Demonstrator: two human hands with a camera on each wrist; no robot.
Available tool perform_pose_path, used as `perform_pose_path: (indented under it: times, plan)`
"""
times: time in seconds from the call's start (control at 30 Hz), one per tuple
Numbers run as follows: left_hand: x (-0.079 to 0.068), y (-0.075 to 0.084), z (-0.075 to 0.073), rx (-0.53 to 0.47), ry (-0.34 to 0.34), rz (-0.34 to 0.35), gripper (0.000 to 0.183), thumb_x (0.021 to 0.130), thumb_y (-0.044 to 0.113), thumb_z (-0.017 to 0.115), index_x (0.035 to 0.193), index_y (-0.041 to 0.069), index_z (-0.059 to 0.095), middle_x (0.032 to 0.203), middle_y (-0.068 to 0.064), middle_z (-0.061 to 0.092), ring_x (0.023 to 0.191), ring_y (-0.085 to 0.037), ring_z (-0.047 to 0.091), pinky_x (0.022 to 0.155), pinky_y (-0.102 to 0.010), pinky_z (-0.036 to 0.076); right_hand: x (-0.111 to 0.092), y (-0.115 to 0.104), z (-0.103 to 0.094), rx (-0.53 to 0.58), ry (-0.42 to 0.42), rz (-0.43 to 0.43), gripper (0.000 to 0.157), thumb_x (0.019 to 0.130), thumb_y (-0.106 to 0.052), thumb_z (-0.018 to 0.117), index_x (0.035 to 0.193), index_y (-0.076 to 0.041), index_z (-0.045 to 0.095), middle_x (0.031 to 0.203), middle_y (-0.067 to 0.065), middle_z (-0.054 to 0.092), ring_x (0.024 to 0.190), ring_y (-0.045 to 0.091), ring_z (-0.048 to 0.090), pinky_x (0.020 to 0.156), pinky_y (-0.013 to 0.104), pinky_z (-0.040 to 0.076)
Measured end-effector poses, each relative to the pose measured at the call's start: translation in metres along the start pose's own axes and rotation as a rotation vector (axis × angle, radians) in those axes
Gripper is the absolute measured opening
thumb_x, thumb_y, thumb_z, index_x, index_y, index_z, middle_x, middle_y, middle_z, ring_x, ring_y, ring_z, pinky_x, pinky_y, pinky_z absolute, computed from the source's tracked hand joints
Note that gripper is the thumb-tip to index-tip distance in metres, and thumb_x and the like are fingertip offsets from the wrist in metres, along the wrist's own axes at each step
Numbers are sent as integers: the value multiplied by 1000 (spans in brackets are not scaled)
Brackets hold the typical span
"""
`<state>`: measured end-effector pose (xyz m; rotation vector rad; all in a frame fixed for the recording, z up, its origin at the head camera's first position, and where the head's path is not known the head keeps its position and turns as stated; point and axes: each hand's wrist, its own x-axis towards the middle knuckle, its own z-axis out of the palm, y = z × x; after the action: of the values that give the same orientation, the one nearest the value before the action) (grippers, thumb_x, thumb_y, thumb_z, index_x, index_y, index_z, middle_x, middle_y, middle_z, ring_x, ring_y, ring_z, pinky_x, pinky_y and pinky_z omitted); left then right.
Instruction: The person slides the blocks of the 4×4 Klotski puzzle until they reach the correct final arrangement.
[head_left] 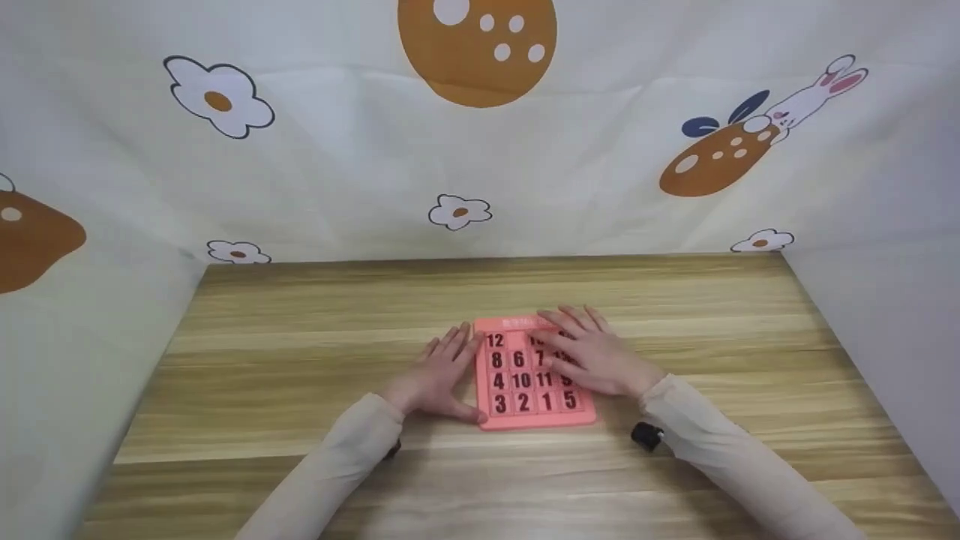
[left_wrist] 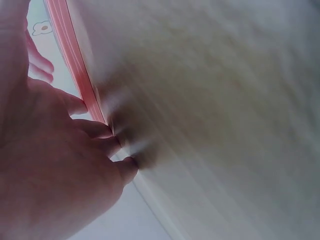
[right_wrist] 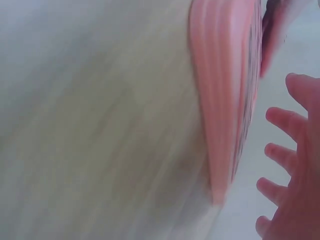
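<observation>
A pink sliding number puzzle (head_left: 523,381) lies flat on the table, with black numbers on square tiles and a gap in its top row. My left hand (head_left: 439,381) rests along the puzzle's left side, fingers extended and thumb at the near left corner. In the left wrist view, its fingertips are close against the pink edge (left_wrist: 70,47). Over the puzzle's upper right part spreads my right hand (head_left: 604,361), covering some tiles there. From the right wrist view, those fingers (right_wrist: 284,121) are apart and raised above the puzzle's pink side (right_wrist: 220,90).
The wood-grain table (head_left: 300,322) runs back to a pale curtain (head_left: 337,165) printed with flowers and a rabbit. Similar pale cloth stands along the left and right sides. Dark devices, one of them a black block (head_left: 646,436), are at the wrists.
</observation>
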<state>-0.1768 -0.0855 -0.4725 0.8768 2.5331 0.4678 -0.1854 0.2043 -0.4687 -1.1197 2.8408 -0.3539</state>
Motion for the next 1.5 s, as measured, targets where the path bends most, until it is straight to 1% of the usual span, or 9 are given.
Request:
perform_pose_path:
  times: [0.1,0.23,0.63,0.83,1.0,1.1,1.23,1.4,1.5]
  plan:
    - [0,-1,0,-2,7,-1,124,72,60,76,155,3,4,158,-23,-5,145,-35,-3,116,-49,2,-8,6,-2,-10,32,-1,49,100,-38,48,144,-16,48,154,13,30,139,42,23,112,63,9]
    - [-1,-1,-1,-11,4,-9,124,71,60,76,155,3,3,158,-22,-6,145,-34,-4,116,-47,1,-14,10,-2,-19,28,-9,49,100,-40,48,143,-17,49,155,12,30,139,42,23,112,62,9]
    - [-1,1,0,-16,-3,-16,124,71,62,75,155,3,4,158,-22,-6,145,-34,-5,116,-48,0,-12,7,3,-45,31,-12,48,100,-39,49,140,-14,52,155,13,30,138,42,25,112,62,10]
    - [1,2,1,-18,-20,-28,125,71,59,77,154,2,2,158,-24,-7,145,-35,-5,116,-49,-1,-2,-2,5,-46,-16,-7,52,100,-45,45,144,-17,48,157,11,25,140,40,23,113,60,9]
    - [3,4,0,-2,-28,-41,126,71,60,76,154,0,2,157,-25,-6,144,-37,-5,115,-52,-1,4,-11,8,2,-89,0,61,100,-49,42,149,-14,38,158,9,24,142,41,17,113,59,4]
    - [5,6,-1,15,-39,-65,128,70,62,77,154,1,2,158,-24,-6,144,-37,-5,115,-52,0,4,-12,8,-4,-104,-8,63,100,-49,41,150,-13,35,158,8,25,143,39,15,114,59,2]
    - [6,8,-1,28,-49,-85,130,68,62,77,154,2,2,158,-22,-9,145,-36,-5,116,-51,1,-1,-6,6,2,-74,-35,61,100,-47,43,151,-14,35,157,9,26,143,37,17,114,59,5]
    - [6,10,-1,43,-41,-57,131,68,61,78,154,2,0,159,-15,-15,145,-33,-6,115,-52,1,-16,7,2,39,11,-40,56,100,-39,48,146,-9,42,153,13,34,140,39,24,113,60,9]
    - [5,10,-2,61,-47,-48,130,69,63,76,154,1,-1,159,-13,-13,145,-31,-4,115,-53,2,-27,16,2,33,42,-31,54,99,-37,50,144,-6,45,150,14,38,138,40,28,112,62,11]
